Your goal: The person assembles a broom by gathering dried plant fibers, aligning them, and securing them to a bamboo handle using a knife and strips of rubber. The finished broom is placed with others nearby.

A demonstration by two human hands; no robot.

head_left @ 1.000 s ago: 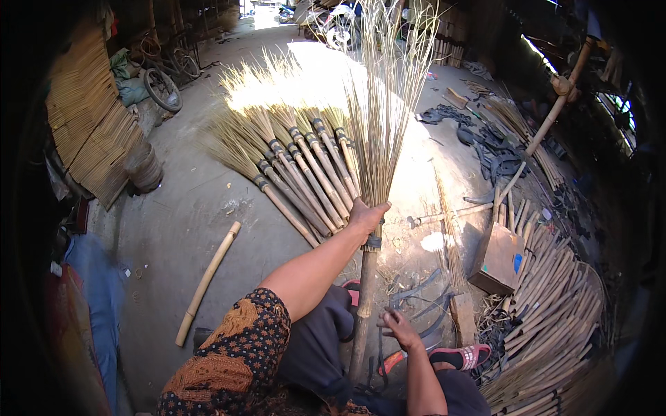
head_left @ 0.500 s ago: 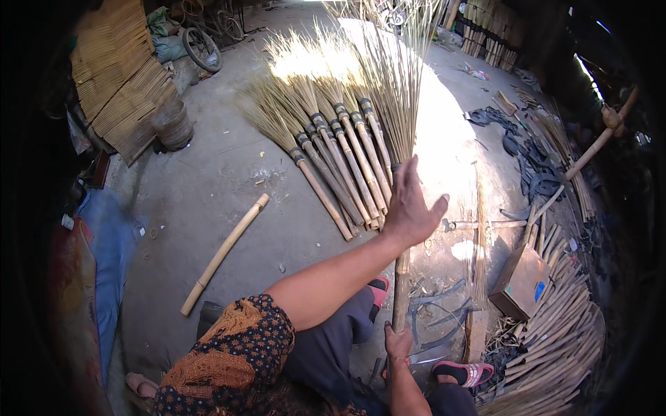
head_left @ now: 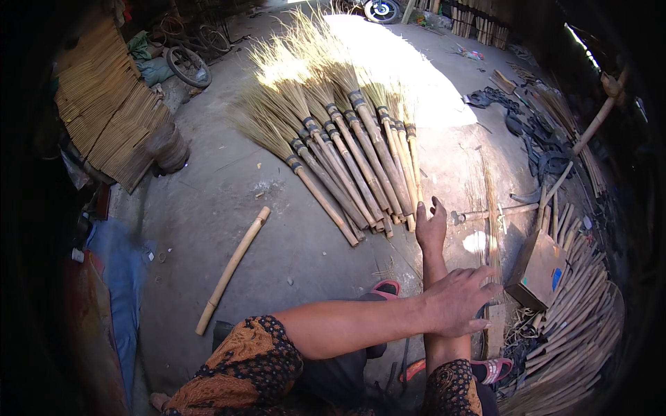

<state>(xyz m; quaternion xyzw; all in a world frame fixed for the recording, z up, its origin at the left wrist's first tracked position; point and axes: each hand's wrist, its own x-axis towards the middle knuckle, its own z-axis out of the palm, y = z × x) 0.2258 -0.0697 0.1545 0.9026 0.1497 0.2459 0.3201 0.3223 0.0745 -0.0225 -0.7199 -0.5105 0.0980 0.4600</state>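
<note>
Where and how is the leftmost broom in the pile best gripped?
The leftmost broom is probably best gripped mid-way along its bare handle, from above and its left: that side is unobstructed, and the slim, round, straight form suits a wrapped grip, clear of the fanned bristles.

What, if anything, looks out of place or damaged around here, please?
One stick lies alone at left, away from both the large pile of sticks at right and the brooms, which lie together in a fan. Black scraps are strewn untidily at upper right. Nothing looks clearly broken.
</note>
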